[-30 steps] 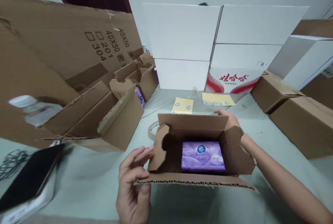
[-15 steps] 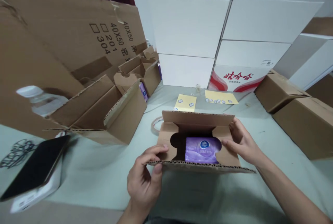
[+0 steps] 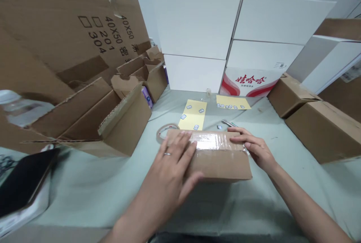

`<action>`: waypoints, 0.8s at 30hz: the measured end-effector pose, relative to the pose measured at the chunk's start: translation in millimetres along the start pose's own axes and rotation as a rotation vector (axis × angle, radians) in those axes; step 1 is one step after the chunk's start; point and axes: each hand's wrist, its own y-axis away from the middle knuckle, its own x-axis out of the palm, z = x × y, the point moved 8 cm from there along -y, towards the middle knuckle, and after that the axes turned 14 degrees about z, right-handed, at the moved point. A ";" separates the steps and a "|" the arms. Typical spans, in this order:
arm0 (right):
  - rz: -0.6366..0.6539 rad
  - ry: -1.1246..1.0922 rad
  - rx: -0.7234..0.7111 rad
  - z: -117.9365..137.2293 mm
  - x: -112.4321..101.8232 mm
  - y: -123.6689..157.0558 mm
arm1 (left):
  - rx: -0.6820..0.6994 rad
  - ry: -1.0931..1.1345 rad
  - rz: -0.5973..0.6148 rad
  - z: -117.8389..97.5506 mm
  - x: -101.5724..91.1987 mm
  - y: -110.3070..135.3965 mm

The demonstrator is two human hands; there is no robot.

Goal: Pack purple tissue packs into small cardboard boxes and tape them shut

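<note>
The left hand (image 3: 172, 166), in the head view, lies spread on top of the brown box (image 3: 221, 164). The right hand (image 3: 255, 147) touches the box's other end; I cannot tell if it pinches. A tape roll (image 3: 159, 134) sits just past the left hand.

- Left hand (image 3: 176, 156): laid atop the taped carton (image 3: 222, 164)
- Right hand (image 3: 254, 146): fingers at the carton's right end
- Tape roll (image 3: 158, 135): by its far left corner
- Yellow sheet (image 3: 193, 117): just beyond it
</note>
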 end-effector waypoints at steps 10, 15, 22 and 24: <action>0.047 -0.052 -0.015 1.4 2.3 1.8 | -0.009 -0.025 0.501 4.0 21.4 -44.7; -0.079 -0.105 -0.045 -10.0 -3.6 13.4 | 0.063 0.033 0.428 7.7 10.6 -40.0; -0.221 -0.137 -0.045 -35.6 10.3 36.7 | 0.067 0.045 0.412 18.4 11.4 -39.5; -0.230 -0.133 -0.050 -37.2 19.6 39.5 | 0.066 0.050 0.401 21.6 10.7 -39.6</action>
